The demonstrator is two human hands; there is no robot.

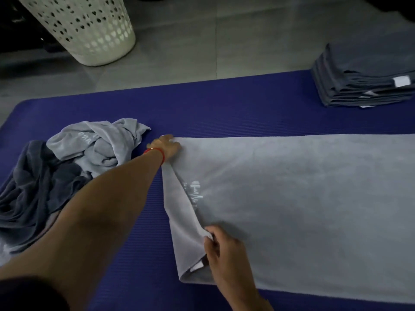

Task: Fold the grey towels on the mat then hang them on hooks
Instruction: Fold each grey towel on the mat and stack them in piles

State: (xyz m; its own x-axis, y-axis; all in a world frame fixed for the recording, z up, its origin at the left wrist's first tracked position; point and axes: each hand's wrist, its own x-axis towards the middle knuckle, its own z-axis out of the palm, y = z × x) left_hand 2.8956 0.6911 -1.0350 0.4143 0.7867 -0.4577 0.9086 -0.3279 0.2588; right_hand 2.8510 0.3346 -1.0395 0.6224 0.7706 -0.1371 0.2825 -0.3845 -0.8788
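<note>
Both my hands grip the short left end of a pale grey towel spread on the mat.

My left hand, a red string at the wrist, pinches the far corner; my right hand pinches the near edge, lifting a soft fold beside a white tag. The towel is plush, long and rectangular, flat on the ribbed blue foam. A crumpled heap of light and dark towels lies left; a neat folded stack sits far right, a perforated white basket beyond on the floor tiles.
</note>
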